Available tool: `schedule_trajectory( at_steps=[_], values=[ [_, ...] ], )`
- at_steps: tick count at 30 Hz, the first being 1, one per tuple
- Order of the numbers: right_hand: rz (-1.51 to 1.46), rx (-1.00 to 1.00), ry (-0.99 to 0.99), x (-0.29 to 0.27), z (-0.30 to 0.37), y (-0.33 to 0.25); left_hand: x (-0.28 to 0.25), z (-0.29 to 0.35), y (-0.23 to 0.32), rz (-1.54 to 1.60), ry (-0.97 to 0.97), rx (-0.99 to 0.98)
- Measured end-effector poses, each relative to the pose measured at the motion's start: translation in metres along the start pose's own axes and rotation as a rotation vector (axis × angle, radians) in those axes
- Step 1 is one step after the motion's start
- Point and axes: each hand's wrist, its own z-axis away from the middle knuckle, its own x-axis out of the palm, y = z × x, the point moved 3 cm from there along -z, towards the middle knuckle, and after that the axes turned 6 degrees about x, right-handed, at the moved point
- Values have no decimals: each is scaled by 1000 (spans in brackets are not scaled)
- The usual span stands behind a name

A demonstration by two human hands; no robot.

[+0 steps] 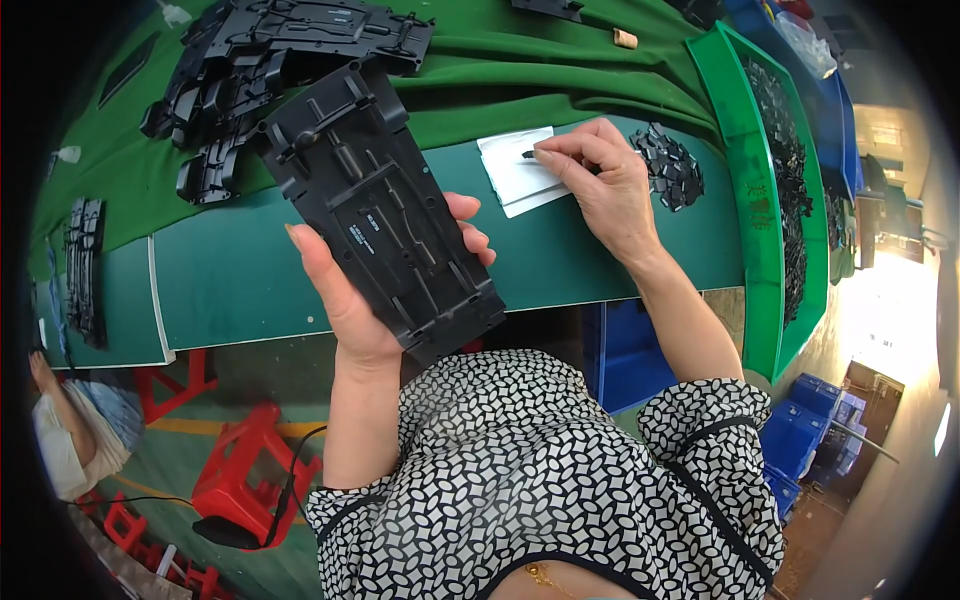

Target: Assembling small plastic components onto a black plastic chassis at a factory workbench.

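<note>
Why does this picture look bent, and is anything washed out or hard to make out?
Head view: a wide fisheye, so the green plastic bin bows near the rim and the corners go black; the white patch at far right is blown out; the black plastic chassis plate in the left hand looks fairly sharp; the dark piece in the right hand is too small to make out.

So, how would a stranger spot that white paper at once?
Start at the dark green tabletop in front of the person, and find the right hand, pinching a small black piece. The white paper lies just beneath it, left of the heap of small black parts. Unlike that heap and the black panel in the left hand, it is white.
</note>
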Motion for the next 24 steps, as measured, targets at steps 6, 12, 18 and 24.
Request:
schedule_trajectory(
  at_steps=[6, 12, 18, 24],
  values=[
    [66, -57, 30, 3, -1, 5, 1, 0, 0, -11, 1, -1],
    [113, -74, 50, 3, 2, 5, 1, 0, 0, -18, 8, -3],
    [200, -169, 90, 1, 3, 3, -1, 0, 2, -18, -21, 0],
    [-156, -63, 112, -11, 7, -15, 2, -1, 2, 73, -18, 9]
  ],
)
